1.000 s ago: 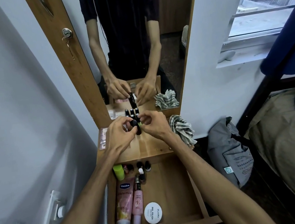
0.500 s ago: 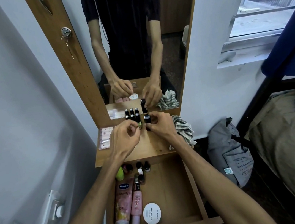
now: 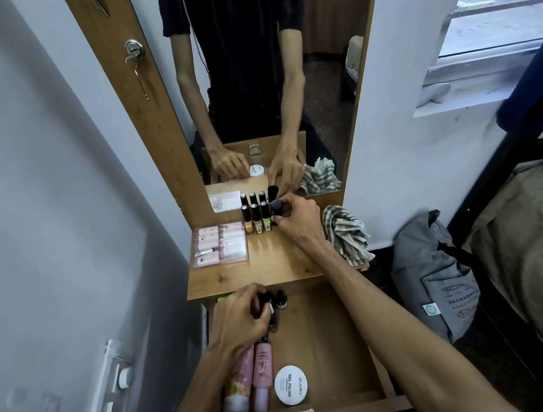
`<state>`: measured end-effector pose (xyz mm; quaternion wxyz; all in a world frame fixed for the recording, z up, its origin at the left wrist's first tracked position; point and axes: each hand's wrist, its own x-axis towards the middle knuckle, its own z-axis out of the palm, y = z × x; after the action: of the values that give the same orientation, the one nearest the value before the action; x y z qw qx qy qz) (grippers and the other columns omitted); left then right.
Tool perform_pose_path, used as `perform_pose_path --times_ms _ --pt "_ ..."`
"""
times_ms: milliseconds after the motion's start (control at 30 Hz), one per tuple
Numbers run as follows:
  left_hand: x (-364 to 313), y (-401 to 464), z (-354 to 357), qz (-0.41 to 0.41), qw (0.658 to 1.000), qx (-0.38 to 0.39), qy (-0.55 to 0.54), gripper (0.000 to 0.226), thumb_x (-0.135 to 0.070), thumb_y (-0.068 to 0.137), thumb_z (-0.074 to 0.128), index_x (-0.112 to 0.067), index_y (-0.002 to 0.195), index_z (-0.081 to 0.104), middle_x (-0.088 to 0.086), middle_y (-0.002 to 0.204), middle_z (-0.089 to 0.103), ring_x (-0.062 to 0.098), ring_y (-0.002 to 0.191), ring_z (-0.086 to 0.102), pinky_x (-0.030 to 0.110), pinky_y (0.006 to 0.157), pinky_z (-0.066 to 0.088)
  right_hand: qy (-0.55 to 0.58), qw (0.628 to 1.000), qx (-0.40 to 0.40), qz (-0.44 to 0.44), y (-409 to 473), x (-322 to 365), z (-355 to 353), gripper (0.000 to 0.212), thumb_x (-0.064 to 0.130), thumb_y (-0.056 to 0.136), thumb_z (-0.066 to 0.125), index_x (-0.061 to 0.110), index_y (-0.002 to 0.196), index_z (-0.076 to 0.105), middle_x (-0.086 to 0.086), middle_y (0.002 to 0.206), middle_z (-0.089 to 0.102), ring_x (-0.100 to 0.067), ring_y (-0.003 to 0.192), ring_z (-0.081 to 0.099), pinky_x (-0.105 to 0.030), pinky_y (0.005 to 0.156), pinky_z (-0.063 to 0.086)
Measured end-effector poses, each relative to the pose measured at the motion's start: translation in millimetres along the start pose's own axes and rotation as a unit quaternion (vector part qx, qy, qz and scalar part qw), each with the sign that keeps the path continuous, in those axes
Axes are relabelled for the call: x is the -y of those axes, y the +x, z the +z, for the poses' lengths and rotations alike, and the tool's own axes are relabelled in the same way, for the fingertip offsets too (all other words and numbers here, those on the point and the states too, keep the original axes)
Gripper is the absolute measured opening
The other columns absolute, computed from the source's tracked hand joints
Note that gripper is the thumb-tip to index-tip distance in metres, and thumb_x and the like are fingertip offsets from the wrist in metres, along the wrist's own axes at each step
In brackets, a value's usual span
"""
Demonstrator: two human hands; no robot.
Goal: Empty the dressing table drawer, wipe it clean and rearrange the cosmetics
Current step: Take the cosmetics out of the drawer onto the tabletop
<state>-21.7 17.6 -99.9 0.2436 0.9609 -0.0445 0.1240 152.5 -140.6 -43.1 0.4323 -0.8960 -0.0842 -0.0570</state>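
The right hand [image 3: 299, 218] pinches a black bottle [image 3: 277, 211] with thumb and fingertips, standing it upright on the tabletop [image 3: 271, 267] at the right end of a row of three nail polish bottles [image 3: 257, 219] against the mirror [image 3: 265, 86]. The left hand [image 3: 239, 319] reaches into the open drawer [image 3: 332, 352], fingers curled around a small dark bottle [image 3: 271, 310] at the back left corner; another small bottle [image 3: 281, 298] stands just beside it. In the drawer also lie two pink tubes [image 3: 250, 376] side by side and a round white jar [image 3: 290, 385] next to them. A clear box of pink items [image 3: 219, 244] sits at the tabletop's left, a checked cloth [image 3: 345, 234] at its right edge.
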Motion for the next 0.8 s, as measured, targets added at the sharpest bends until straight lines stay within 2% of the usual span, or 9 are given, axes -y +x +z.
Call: perform_pose_path --times_ms 100,267,400,567,633,700,800 --pt "0.8 -8.6 8.7 -0.006 1.000 0.011 0.022 0.031 -0.038 0.076 0.071 -0.028 0.105 0.069 -0.012 0.080 0.068 0.013 0.071 0.065 0.027 0.060 0.050 0.013 1.000 -0.003 -0.004 -2.9 -1.7 1.7 0.036 0.014 0.083 0.082 0.015 0.117 0.073 0.001 0.102 0.078 -0.010 0.091 0.073 -0.033 0.090 0.062" --pt "0.4 -16.6 15.2 -0.016 0.999 0.006 0.038 0.028 -0.041 0.073 0.071 -0.028 0.098 0.069 -0.011 0.080 0.069 0.014 0.070 0.066 0.028 0.055 0.050 0.032 0.999 -0.019 -0.011 -4.9 -1.2 3.6 0.036 0.012 0.083 0.081 0.014 0.117 0.068 0.002 0.101 0.078 -0.010 0.089 0.074 -0.030 0.089 0.062" --pt "1.0 -21.8 20.8 -0.026 0.998 0.022 0.052 0.036 -0.050 0.071 0.071 -0.028 0.099 0.067 -0.011 0.087 0.070 0.015 0.077 0.067 0.029 0.060 0.050 0.041 0.999 -0.020 -0.011 -7.9 -1.3 5.7 0.043 0.009 0.084 0.080 0.012 0.123 0.061 -0.001 0.104 0.078 -0.011 0.089 0.075 -0.031 0.089 0.062" --pt "0.9 -25.8 29.8 -0.045 0.998 0.018 0.046 0.034 -0.051 0.068 0.075 -0.030 0.090 0.062 -0.013 0.081 0.068 0.012 0.068 0.065 0.027 0.056 0.049 0.047 0.998 -0.032 -0.008 -12.1 -3.1 2.0 0.052 0.008 0.083 0.080 0.012 0.128 0.057 -0.003 0.102 0.078 -0.013 0.084 0.075 -0.033 0.085 0.063" --pt "1.2 -27.9 34.2 -0.056 0.997 0.020 0.044 0.033 -0.053 0.068 0.074 -0.029 0.086 0.059 -0.013 0.079 0.067 0.012 0.067 0.064 0.029 0.055 0.051 0.043 0.997 -0.057 -0.016 -16.0 -4.7 -0.7 0.045 0.011 0.082 0.080 0.013 0.123 0.060 0.003 0.096 0.076 -0.007 0.076 0.071 -0.030 0.079 0.064" --pt "1.6 -29.6 38.8 -0.063 0.997 0.018 0.044 0.032 -0.051 0.068 0.077 -0.028 0.083 0.060 -0.012 0.080 0.068 0.014 0.067 0.065 0.030 0.055 0.052 0.036 0.995 -0.084 -0.038 -22.8 -7.7 -4.0 0.030 0.015 0.083 0.077 0.014 0.112 0.067 0.009 0.088 0.072 -0.002 0.072 0.068 -0.028 0.075 0.064" --pt "0.6 -29.6 43.4 -0.073 0.996 0.016 0.042 0.027 -0.043 0.071 0.078 -0.026 0.086 0.065 -0.010 0.084 0.071 0.017 0.071 0.067 0.030 0.056 0.052 0.033 0.994 -0.076 -0.074 -35.0 -14.0 -9.2 0.012 0.019 0.084 0.073 0.016 0.096 0.074 0.009 0.081 0.074 -0.002 0.071 0.069 -0.030 0.071 0.063"
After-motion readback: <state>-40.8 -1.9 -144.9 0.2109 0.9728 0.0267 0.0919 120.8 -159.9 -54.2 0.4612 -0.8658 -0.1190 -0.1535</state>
